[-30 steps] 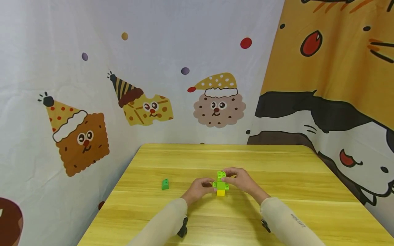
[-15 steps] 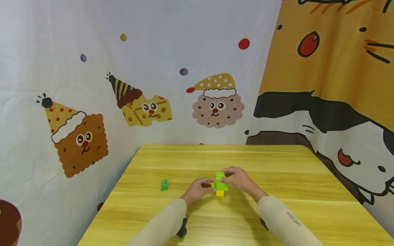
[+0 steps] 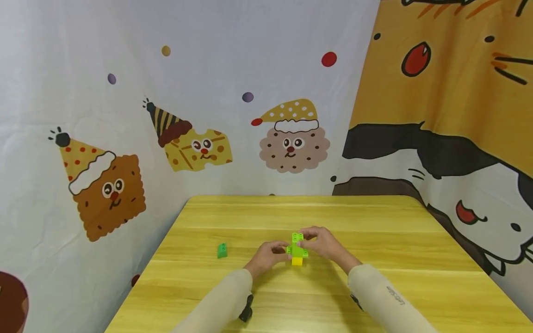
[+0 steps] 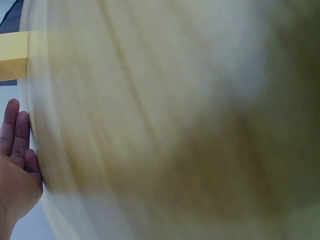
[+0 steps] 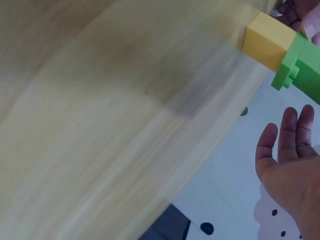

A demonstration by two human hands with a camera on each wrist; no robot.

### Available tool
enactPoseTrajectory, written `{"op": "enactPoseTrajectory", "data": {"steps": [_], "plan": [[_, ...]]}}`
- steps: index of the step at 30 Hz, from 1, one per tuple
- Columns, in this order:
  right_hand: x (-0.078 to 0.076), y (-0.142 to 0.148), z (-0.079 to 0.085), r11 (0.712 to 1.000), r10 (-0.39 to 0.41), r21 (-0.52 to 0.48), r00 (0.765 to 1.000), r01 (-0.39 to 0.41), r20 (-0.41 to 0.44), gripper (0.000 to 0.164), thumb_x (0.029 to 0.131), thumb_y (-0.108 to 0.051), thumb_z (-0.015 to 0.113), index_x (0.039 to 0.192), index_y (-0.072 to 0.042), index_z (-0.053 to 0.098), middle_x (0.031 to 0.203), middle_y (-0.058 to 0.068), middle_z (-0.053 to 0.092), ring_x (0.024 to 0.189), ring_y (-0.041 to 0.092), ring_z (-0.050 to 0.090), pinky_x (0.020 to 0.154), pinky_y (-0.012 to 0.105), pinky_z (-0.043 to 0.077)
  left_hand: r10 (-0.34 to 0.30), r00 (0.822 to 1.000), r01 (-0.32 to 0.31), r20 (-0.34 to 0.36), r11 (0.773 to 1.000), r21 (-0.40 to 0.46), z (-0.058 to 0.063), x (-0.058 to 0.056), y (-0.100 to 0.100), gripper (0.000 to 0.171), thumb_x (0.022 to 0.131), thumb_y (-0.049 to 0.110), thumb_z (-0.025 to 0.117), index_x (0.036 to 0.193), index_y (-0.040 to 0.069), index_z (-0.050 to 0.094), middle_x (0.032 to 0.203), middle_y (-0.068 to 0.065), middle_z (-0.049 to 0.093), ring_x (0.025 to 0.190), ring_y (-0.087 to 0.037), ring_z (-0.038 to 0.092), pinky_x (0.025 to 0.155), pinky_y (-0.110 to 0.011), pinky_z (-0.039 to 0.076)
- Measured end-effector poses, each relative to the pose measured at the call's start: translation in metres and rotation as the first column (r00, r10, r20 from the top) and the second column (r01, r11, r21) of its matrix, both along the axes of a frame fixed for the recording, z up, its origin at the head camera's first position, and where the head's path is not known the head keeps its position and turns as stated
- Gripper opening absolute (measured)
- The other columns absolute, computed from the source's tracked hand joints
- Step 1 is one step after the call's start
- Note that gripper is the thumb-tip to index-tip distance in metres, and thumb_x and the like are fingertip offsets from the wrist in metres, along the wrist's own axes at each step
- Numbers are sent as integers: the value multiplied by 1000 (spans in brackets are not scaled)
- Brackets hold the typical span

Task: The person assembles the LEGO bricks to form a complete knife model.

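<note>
A small stack of toy building bricks stands upright on the table between both hands. Its base is a yellow brick (image 3: 297, 261), also seen in the left wrist view. Above that are light green bricks (image 3: 297, 250) with studs sticking out on both sides and a studded top. My left hand (image 3: 268, 257) holds the stack's left side, the thumb touching the wide green piece low down. My right hand (image 3: 325, 243) pinches the upper green part from the right. In the right wrist view, its outer fingers (image 5: 288, 135) extend away from the bricks.
A loose darker green brick with a sloped side (image 3: 222, 250) lies on the wooden table (image 3: 374, 286), left of the hands. Behind the table hangs a cloth (image 3: 233, 55) printed with cartoon figures.
Both hands keep their hold on the stack with hardly any movement. The whole head view has shifted very slightly.
</note>
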State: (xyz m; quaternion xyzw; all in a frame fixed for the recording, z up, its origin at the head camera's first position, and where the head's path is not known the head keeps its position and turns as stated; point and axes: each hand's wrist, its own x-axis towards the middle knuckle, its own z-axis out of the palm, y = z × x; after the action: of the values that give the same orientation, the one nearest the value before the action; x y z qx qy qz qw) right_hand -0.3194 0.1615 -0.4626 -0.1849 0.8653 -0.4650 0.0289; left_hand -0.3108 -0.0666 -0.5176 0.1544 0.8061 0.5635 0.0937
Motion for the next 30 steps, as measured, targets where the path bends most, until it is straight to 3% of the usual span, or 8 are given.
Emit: {"op": "enactPoseTrajectory", "data": {"steps": [8, 21, 30], "plan": [[4, -1, -11, 999, -14, -43, 1000, 13, -10, 33, 91, -31, 75, 119, -15, 71, 104, 0, 66, 99, 21, 58, 78, 37, 52, 7, 1000, -7, -3, 1000, -6, -3, 0, 0, 36, 89, 29, 76, 122, 16, 69, 103, -1, 66, 93, -19, 59, 79, -38, 49], [7, 1, -10, 991, -30, -126, 999, 34, 28, 37, 90, -29, 76, 122, -11, 70, 114, 5, 64, 103, 25, 58, 76, 38, 52, 2, 1000, -2, -13, 1000, 12, -1, 1, 0, 34, 90, 28, 76, 121, 17, 70, 103, -2, 67, 94, -18, 60, 81, -40, 50], [8, -1, -9, 995, -42, -94, 999, 45, 31, 37, 89, -31, 76, 121, -13, 71, 110, 2, 65, 101, 23, 59, 79, 38, 53, -3, 1000, 3, -12, 1000, 14, 1, 2, 0, 32, 90, 28, 76, 120, 16, 70, 105, -1, 67, 95, -18, 60, 82, -39, 50]]}}
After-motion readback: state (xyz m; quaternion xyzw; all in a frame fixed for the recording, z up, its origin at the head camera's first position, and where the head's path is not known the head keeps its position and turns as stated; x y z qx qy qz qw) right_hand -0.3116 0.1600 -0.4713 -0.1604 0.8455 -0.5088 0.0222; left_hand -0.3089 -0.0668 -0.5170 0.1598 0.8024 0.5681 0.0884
